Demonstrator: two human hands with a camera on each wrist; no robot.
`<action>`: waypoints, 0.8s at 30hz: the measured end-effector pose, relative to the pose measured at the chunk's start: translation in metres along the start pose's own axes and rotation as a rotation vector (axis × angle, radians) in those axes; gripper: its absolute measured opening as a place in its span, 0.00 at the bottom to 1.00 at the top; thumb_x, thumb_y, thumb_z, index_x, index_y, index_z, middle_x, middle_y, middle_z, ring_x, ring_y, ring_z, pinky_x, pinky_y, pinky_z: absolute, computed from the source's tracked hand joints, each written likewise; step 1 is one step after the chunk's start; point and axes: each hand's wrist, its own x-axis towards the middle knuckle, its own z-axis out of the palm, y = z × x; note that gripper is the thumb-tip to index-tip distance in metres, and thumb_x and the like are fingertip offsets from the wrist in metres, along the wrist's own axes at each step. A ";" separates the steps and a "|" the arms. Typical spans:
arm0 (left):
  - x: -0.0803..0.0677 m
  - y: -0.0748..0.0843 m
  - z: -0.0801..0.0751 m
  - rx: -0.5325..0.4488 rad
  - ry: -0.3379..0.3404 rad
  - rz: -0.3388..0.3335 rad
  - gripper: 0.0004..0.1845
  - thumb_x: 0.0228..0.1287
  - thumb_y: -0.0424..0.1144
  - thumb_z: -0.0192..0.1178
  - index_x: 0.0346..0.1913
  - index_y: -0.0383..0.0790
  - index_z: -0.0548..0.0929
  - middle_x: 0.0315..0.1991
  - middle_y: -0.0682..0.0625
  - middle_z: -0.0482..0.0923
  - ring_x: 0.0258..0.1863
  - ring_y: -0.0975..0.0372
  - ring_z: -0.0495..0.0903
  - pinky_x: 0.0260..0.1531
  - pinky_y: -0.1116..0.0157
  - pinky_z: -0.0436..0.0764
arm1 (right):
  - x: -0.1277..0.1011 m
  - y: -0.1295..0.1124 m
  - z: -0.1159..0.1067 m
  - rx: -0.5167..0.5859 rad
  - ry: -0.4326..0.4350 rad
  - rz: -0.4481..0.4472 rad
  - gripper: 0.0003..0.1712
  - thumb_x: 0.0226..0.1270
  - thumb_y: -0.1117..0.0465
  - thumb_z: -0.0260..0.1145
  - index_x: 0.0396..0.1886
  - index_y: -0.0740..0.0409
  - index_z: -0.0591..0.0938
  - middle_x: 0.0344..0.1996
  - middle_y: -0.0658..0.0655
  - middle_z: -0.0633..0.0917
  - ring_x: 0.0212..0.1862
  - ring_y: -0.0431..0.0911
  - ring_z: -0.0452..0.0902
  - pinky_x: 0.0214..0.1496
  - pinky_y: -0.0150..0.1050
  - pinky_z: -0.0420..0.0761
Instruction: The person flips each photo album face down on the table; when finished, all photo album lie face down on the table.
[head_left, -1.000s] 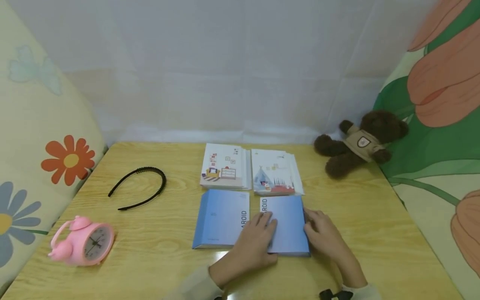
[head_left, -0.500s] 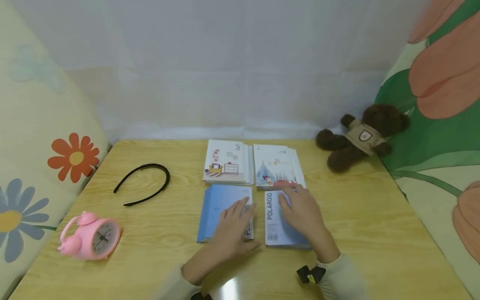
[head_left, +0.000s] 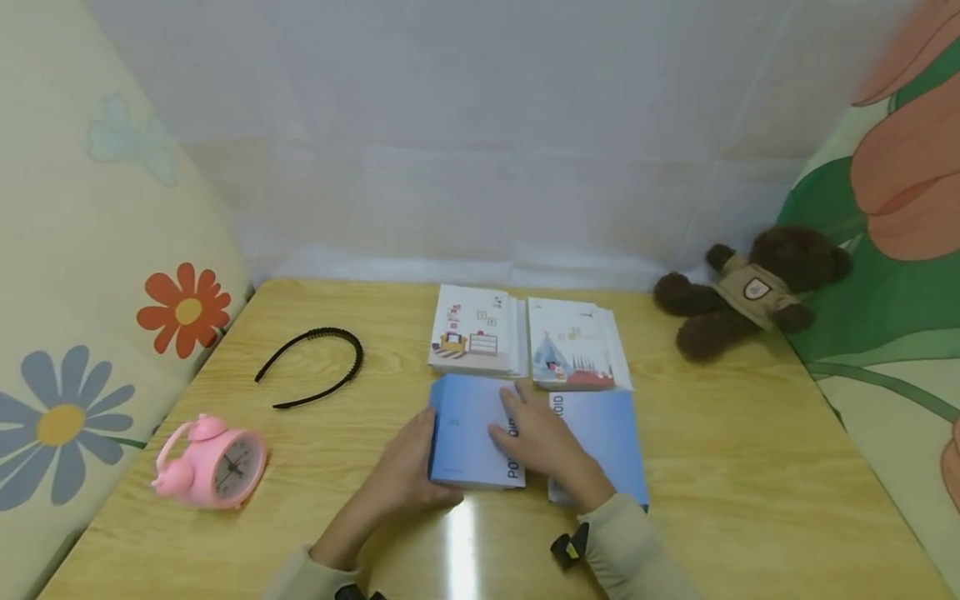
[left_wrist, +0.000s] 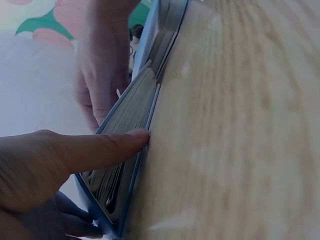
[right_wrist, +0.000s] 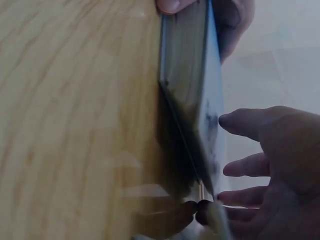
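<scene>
Toward the table's [head_left: 750,467] left edge a pink alarm clock [head_left: 213,462] lay near the front, with a black headband [head_left: 315,367] behind it. At the middle of the table, two blue albums sat side by side, close to the front edge. The left hand [head_left: 408,467] was at the left edge of the left blue album [head_left: 468,429]; the left wrist view showed the thumb [left_wrist: 100,150] laid along the page edges and the fingers tucked underneath, so the hand gripped that edge. The right hand [head_left: 543,442] rested flat with straight fingers on the same cover, reaching across the right blue album [head_left: 607,433], and held nothing. Behind them lay two stacks of picture cards [head_left: 525,337]. A brown teddy bear [head_left: 750,287] sat at the back right corner. Judged from this, the step in hand was squaring or lifting the left album; the next move called for a firm hold on both edges, keeping pages from fanning open.
</scene>
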 end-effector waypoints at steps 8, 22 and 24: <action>-0.001 -0.003 0.002 -0.043 -0.009 -0.029 0.66 0.32 0.46 0.79 0.71 0.25 0.48 0.71 0.32 0.52 0.69 0.40 0.53 0.67 0.41 0.53 | 0.001 -0.001 0.008 0.067 0.013 0.032 0.39 0.65 0.46 0.57 0.69 0.63 0.63 0.74 0.65 0.49 0.73 0.59 0.45 0.71 0.56 0.54; -0.010 0.005 -0.020 -0.260 -0.023 0.080 0.64 0.40 0.41 0.77 0.75 0.40 0.43 0.74 0.42 0.48 0.69 0.48 0.57 0.67 0.50 0.58 | 0.003 -0.019 0.015 0.192 0.027 0.039 0.35 0.69 0.40 0.50 0.73 0.42 0.58 0.73 0.67 0.51 0.71 0.64 0.48 0.69 0.62 0.55; -0.013 0.011 -0.026 -0.231 0.001 0.116 0.62 0.42 0.41 0.76 0.75 0.38 0.43 0.74 0.41 0.46 0.69 0.46 0.56 0.66 0.48 0.59 | 0.002 -0.022 0.013 0.227 0.017 0.029 0.34 0.70 0.38 0.46 0.74 0.34 0.52 0.73 0.68 0.50 0.71 0.66 0.48 0.67 0.65 0.56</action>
